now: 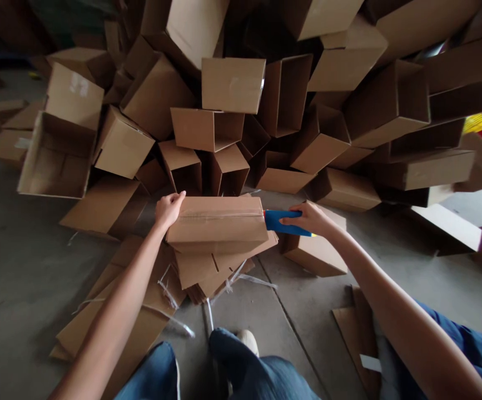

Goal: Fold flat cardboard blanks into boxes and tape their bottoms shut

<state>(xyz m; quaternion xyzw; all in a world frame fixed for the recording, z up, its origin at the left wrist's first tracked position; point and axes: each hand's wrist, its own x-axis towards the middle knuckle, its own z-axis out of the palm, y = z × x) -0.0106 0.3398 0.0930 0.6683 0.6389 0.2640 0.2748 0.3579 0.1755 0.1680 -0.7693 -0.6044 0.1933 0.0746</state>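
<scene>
A closed cardboard box (220, 225) lies in front of me on top of a stack of flat cardboard sheets (207, 269). A lengthwise seam runs along its upper face. My left hand (169, 210) is closed on the box's left end, thumb on top and the other fingers mostly hidden. My right hand (307, 218) is wrapped round a blue tape dispenser (285, 221) with small red and yellow parts. The dispenser's front touches or nearly touches the box's right end, at the seam; I cannot tell which.
Open-ended cardboard boxes (228, 86) are heaped across the far side. One box (316, 253) sits just right of the stack. Flattened cardboard (136, 316) and loose white straps (174, 319) lie on the concrete floor (282, 333) near my feet. Dark blue cloth (461, 339) shows at lower right.
</scene>
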